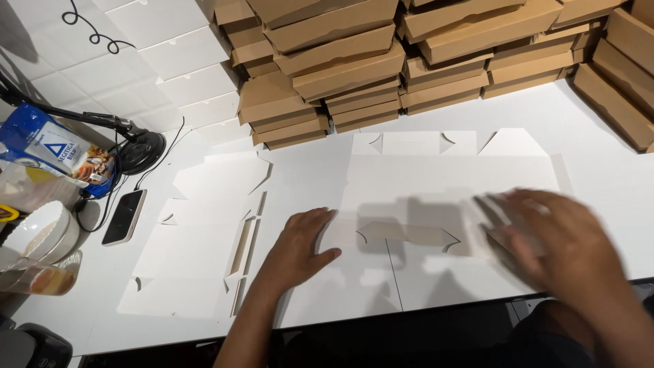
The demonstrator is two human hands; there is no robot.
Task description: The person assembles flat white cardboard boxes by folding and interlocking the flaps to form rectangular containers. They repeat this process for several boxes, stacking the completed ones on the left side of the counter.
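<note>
White box blank (pixel 449 180) under hands (pixel 303 247)

A flat white box blank (pixel 449 180) lies unfolded on the white tabletop (pixel 599 129). The left hand (pixel 300 245) presses flat on the blank's near left part; the right hand (pixel 565 238), blurred, is on its near right flap. Behind the blank, folded brown boxes (pixel 354 68) are stacked. Left of it lie more white blanks (pixel 197 252), then a dark phone (pixel 125 217).
</note>
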